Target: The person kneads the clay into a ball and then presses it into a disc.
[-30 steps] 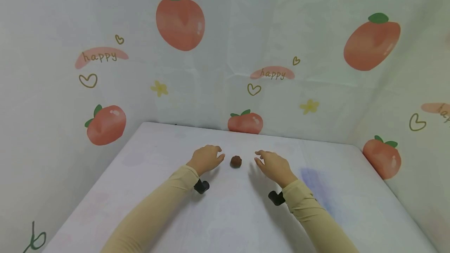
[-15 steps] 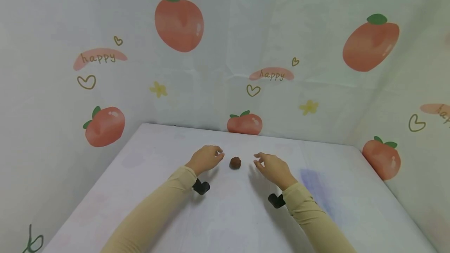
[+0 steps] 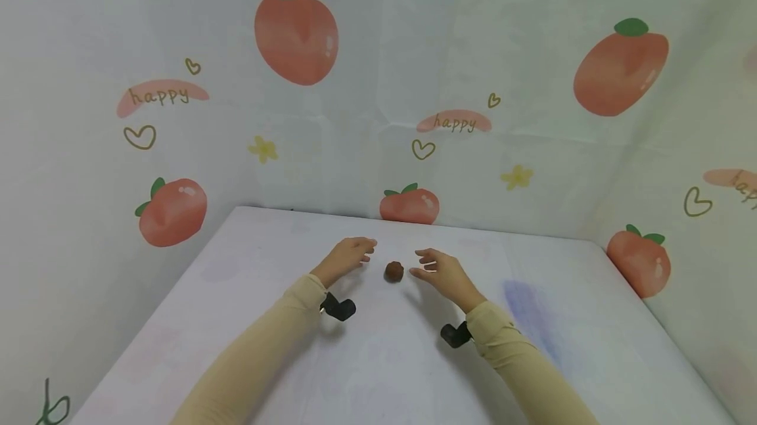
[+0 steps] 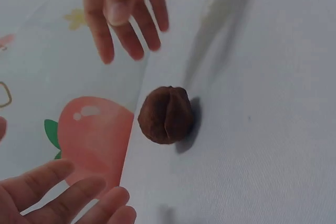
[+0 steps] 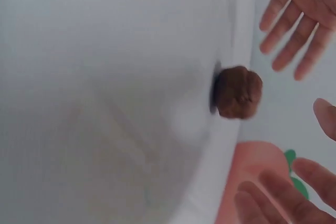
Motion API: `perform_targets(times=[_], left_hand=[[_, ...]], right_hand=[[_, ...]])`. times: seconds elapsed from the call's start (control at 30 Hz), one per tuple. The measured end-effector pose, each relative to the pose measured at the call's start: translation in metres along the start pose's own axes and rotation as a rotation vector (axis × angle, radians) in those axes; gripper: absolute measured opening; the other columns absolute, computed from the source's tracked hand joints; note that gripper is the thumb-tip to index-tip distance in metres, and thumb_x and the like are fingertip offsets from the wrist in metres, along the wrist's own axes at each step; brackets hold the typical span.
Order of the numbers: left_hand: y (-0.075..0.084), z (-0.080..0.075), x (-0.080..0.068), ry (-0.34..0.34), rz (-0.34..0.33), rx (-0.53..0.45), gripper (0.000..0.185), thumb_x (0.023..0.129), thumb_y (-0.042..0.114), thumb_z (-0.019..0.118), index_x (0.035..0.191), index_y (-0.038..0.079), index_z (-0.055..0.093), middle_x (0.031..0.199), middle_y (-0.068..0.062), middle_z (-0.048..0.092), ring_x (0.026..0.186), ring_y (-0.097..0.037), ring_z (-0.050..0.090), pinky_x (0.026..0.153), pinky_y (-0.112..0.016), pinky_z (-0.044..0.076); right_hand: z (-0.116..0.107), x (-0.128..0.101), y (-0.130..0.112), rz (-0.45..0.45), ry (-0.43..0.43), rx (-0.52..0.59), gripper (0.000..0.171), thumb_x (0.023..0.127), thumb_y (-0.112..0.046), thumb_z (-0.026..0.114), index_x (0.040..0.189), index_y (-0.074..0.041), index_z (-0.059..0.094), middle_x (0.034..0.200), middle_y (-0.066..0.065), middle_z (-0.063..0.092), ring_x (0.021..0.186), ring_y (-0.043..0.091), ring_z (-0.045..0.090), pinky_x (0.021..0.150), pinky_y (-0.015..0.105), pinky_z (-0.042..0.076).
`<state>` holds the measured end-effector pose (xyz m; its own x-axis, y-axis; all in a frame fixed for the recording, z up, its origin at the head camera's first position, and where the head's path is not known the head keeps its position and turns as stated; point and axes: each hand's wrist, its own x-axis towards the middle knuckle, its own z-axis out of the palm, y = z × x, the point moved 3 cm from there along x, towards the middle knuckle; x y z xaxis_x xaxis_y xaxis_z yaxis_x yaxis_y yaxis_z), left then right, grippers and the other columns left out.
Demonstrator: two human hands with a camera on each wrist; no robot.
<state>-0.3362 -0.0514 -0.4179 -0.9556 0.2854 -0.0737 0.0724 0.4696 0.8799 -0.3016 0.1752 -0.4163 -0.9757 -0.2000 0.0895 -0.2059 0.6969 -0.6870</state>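
1. On the white table (image 3: 248,293), toward its far middle, a small brown walnut (image 3: 393,271) lies by itself, between the 2 hands and touched by neither.
2. To its left, the left hand (image 3: 345,257) hovers near the nut with fingers loosely extended, grasping nothing; the head view shows only its back, so the palm is hidden.
3. To its right, the right hand (image 3: 440,270) is released as well, fingers relaxed and spread, fingertips just beside the nut but apart from it.
4. From the left wrist view, the walnut (image 4: 167,115) shows a seam down its shell and a dark shadow on 1 side; both hands are cut off by the frame edges, with only fingers visible.
5. From the right wrist view, the walnut (image 5: 238,92) is blurred, and its surface detail is hard to make out.
6. Beige sleeves (image 3: 260,353) cover both forearms, and a black wrist mount (image 3: 340,307) sits under each wrist, its shape only partly visible.
7. Behind the table hangs a pale backdrop (image 3: 378,50) printed with peaches and the word "happy".
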Motion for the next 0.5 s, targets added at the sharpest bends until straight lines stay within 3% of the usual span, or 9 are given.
perform_targets(times=[0.13,0.5], left_hand=[[-0.001,0.000,0.003,-0.045,-0.036,-0.235,0.059,0.102,0.045,0.036,0.140,0.002,0.050,0.137,-0.022,0.054,0.122,-0.034,0.057,0.100,-0.041,0.049],[0.000,-0.003,0.005,-0.117,-0.059,-0.606,0.070,0.101,0.051,0.024,0.148,0.000,0.036,0.150,-0.027,0.035,0.136,-0.043,0.038,0.114,-0.052,0.029]], right_hand=[[0.009,0.007,0.001,0.041,-0.001,0.085,0.058,0.084,-0.030,0.076,0.133,-0.008,0.057,0.122,0.016,0.065,0.113,0.033,0.063,0.091,0.045,0.053],[0.035,0.023,-0.001,0.101,-0.024,0.156,0.062,0.075,-0.024,0.084,0.129,-0.005,0.060,0.121,0.016,0.065,0.110,0.032,0.064,0.092,0.044,0.053]])
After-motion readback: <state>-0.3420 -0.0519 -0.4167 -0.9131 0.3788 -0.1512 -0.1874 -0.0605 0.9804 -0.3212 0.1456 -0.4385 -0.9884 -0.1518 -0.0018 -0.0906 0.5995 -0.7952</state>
